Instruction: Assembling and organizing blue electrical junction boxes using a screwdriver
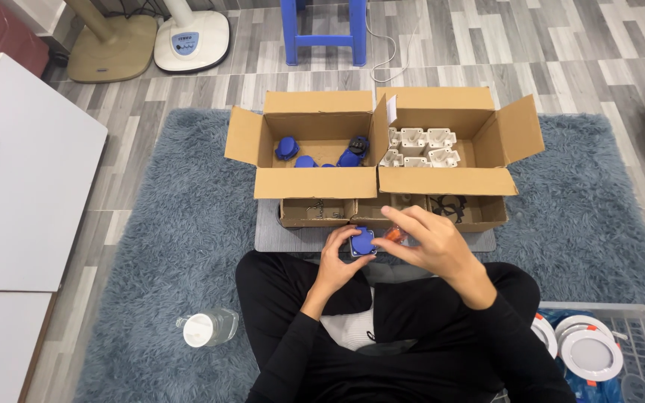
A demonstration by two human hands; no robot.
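Observation:
I sit cross-legged on a blue-grey rug. My left hand [337, 257] grips a small blue square part [363, 242] in front of my lap. My right hand [431, 242] is beside it, fingers curled over an orange piece [396, 236] that touches the blue part's right side; the hand hides most of that piece. Just beyond my hands lie low cardboard trays [315, 213] with small dark hardware, one holding black rings [449, 205]. Behind them, an open box [315, 142] holds several blue parts [287, 148] and another open box [442, 138] holds white plastic housings [419, 147].
A clear water bottle with a white cap [207, 328] lies on the rug at my left. A grey crate [606, 347] with round white discs sits at the lower right. White cabinet doors [24, 172] stand at the left; fan bases and a blue stool are at the back.

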